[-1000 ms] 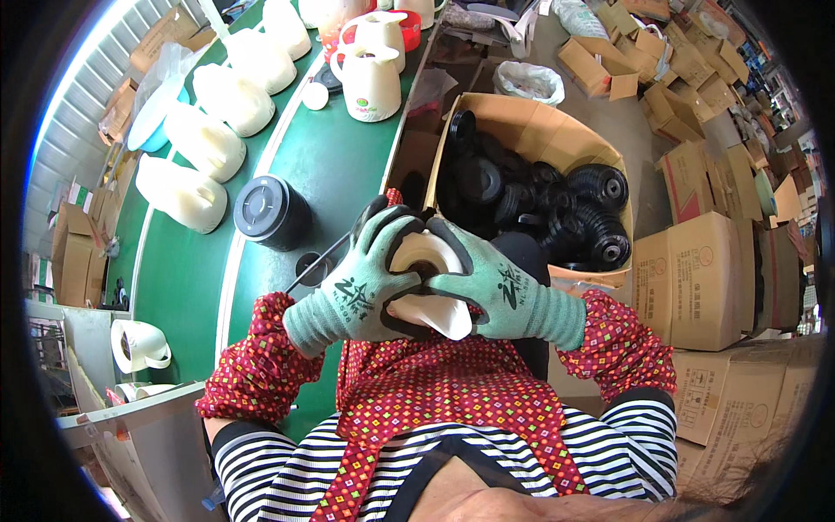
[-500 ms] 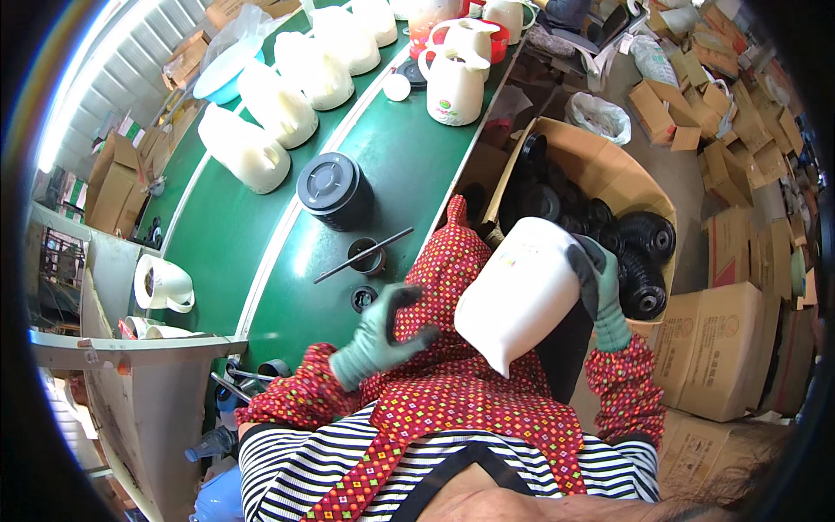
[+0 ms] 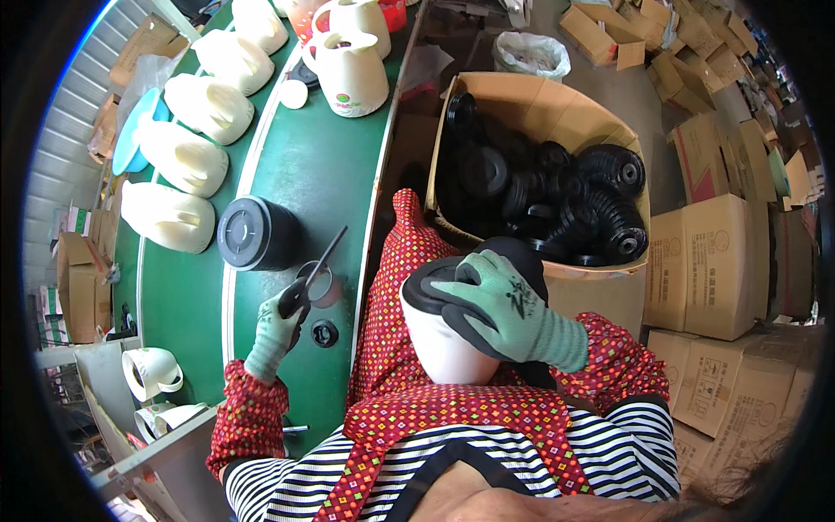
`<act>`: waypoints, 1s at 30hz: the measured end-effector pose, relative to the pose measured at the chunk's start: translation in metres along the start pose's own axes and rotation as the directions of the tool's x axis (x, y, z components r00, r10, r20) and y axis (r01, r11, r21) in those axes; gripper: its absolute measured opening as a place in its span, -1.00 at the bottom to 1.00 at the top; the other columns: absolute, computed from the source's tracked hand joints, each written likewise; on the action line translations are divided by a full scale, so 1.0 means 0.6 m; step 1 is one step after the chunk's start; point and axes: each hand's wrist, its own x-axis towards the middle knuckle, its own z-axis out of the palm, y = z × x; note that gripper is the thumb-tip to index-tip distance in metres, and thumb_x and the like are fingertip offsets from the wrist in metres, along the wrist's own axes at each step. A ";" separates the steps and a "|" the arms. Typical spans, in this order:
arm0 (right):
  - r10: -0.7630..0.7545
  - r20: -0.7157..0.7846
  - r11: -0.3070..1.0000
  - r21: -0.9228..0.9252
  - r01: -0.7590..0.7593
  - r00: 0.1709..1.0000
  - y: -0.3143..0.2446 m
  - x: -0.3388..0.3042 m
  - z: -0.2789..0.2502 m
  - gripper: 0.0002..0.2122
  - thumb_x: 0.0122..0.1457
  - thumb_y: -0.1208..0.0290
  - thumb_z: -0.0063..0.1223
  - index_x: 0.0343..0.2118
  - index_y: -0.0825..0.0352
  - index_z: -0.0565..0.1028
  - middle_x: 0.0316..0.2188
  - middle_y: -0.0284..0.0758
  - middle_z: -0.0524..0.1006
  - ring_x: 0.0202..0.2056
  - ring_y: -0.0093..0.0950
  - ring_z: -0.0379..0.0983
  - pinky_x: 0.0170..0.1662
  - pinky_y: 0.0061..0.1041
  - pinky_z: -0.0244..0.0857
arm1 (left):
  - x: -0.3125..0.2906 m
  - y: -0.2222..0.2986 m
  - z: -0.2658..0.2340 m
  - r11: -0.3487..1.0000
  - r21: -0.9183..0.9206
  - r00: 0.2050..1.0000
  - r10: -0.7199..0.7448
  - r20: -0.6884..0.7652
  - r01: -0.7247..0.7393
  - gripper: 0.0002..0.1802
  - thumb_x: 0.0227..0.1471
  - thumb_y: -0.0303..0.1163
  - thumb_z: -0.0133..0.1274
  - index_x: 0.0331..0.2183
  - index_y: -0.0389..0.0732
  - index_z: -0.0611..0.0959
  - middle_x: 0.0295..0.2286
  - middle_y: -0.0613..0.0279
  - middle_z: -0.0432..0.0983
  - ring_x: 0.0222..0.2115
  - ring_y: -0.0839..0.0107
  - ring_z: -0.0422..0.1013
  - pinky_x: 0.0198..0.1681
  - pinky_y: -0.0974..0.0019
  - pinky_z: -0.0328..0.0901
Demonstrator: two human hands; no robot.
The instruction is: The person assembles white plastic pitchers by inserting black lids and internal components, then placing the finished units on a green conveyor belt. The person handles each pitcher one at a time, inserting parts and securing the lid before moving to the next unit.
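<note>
My right hand [image 3: 517, 317] is wrapped over the black round end part [image 3: 432, 283] of a white jug body [image 3: 448, 348], which rests against my apron in my lap. The jug's spout is hidden from view. My left hand [image 3: 283, 322] reaches over the green bench, its dark fingertips closed around the lower end of a thin dark stick [image 3: 329, 250]. That stick slants across a small round cup [image 3: 325, 287] beside the hand. A small black round fitting [image 3: 324, 333] lies just below the cup. Both hands wear green gloves with black fingers.
A stack of black lids [image 3: 252, 233] stands on the green bench [image 3: 304, 165]. White jug bodies [image 3: 174, 217] line its far side; handled jugs [image 3: 352, 78] stand at the back. Right of the bench, an open carton [image 3: 565, 96] holds black round parts. Closed cartons [image 3: 709, 261] are stacked farther right.
My left hand has moved down-left onto the stick beside the cup. The right hand has turned the white jug and lowered it into my lap, black end up. The view has shifted.
</note>
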 end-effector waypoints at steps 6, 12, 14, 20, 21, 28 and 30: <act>-0.346 -0.188 0.938 -0.095 0.334 0.919 0.068 0.121 -0.086 -0.54 0.13 0.32 0.26 0.13 0.25 0.56 0.06 -0.10 0.48 0.16 -0.03 0.37 0.29 0.02 0.15 | 0.008 0.299 0.029 0.994 -0.076 0.987 0.093 0.133 -0.083 -0.45 0.12 -0.66 0.13 0.17 -0.33 0.58 -0.27 0.23 0.64 -0.33 0.60 0.46 -0.22 0.44 0.39; -0.167 -0.012 0.978 0.124 0.168 0.986 0.175 0.217 -0.040 -0.74 0.19 0.17 0.23 -0.19 0.23 0.67 -0.30 -0.24 0.62 -0.21 -0.25 0.54 -0.02 -0.21 0.29 | 0.058 0.498 0.048 0.987 -0.006 0.842 0.139 0.521 -0.159 -0.41 0.15 -0.60 0.12 0.23 -0.34 0.50 -0.27 0.01 0.63 -0.39 0.36 0.55 -0.29 0.32 0.42; -0.173 -0.082 0.895 0.404 0.191 0.982 0.241 0.209 -0.001 -0.67 0.22 0.09 0.25 -0.39 0.33 0.69 -0.50 -0.23 0.62 -0.39 -0.35 0.59 -0.25 -0.33 0.36 | 0.081 0.549 0.055 0.871 0.251 0.794 0.222 0.567 -0.422 -0.48 0.20 -0.51 0.08 0.19 -0.37 0.51 -0.14 -0.17 0.57 -0.26 0.11 0.58 -0.18 0.19 0.43; -0.037 0.233 0.694 0.706 -0.142 0.972 0.274 0.192 0.055 -0.67 0.18 0.17 0.35 -0.35 0.44 0.68 -0.52 -0.35 0.62 -0.42 -0.64 0.48 -0.31 -0.48 0.35 | 0.115 0.553 0.182 0.738 -0.333 0.537 0.663 0.522 -0.587 -0.54 0.24 -0.32 0.11 0.10 -0.33 0.58 -0.06 -0.15 0.54 -0.04 -0.04 0.50 0.07 0.05 0.36; -0.046 0.262 0.693 0.704 -0.158 0.964 0.267 0.195 0.052 -0.64 0.20 0.14 0.33 -0.39 0.44 0.67 -0.56 -0.40 0.58 -0.44 -0.67 0.44 -0.35 -0.48 0.31 | 0.108 0.559 0.200 0.741 -0.399 0.527 0.668 0.526 -0.540 -0.57 0.24 -0.28 0.15 0.07 -0.29 0.60 -0.09 -0.12 0.57 -0.06 -0.04 0.50 0.05 0.04 0.37; -0.074 -0.197 0.780 0.599 0.180 0.978 0.225 0.143 0.061 -0.66 0.29 0.14 0.23 -0.37 0.41 0.65 -0.42 -0.21 0.59 -0.34 -0.37 0.52 -0.25 -0.35 0.36 | 0.097 0.506 0.149 0.809 -0.313 0.549 0.574 0.607 -0.498 -0.41 0.07 -0.53 0.19 0.14 -0.47 0.52 0.03 -0.17 0.52 0.00 0.00 0.52 0.15 0.06 0.40; -0.273 -0.250 0.848 0.394 0.355 0.929 0.226 0.146 0.067 -0.70 0.27 0.18 0.23 -0.27 0.40 0.65 -0.33 -0.17 0.61 -0.24 -0.28 0.54 -0.18 -0.31 0.38 | 0.075 0.525 0.146 0.797 -0.292 0.533 0.579 0.617 -0.528 -0.40 0.11 -0.54 0.16 0.17 -0.52 0.47 0.05 -0.17 0.50 0.05 -0.01 0.48 0.20 0.08 0.35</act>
